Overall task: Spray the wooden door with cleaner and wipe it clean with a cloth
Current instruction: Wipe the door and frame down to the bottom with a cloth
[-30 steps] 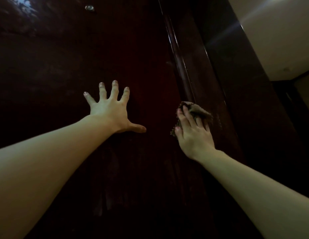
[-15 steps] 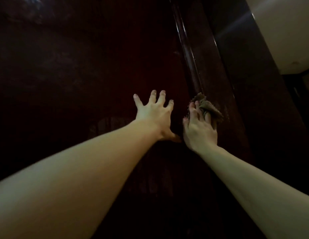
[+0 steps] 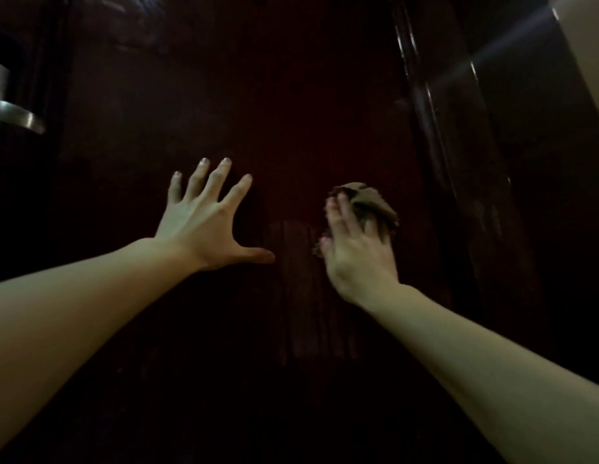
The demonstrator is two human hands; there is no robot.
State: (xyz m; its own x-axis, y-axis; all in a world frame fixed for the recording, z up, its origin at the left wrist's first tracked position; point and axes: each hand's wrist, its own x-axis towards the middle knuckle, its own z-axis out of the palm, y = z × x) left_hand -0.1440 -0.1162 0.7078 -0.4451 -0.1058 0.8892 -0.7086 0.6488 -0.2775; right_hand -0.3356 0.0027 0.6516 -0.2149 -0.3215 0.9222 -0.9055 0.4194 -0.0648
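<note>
My left hand (image 3: 204, 226) and my right hand (image 3: 356, 252) are both bare: no gloves, no rings that I can make out, no watch or band at either wrist. My forearms are bare too, with no sleeve showing anywhere along them up to the bottom and side edges of the view, so whatever I wear on top ends above the elbow or out of sight. My fingers (image 3: 221, 175) are slim and long, and the nails are short, rounded and look unpainted, though the light is dim. The fingertips of my right hand are blurred, so I cannot tell their nails as well.
</note>
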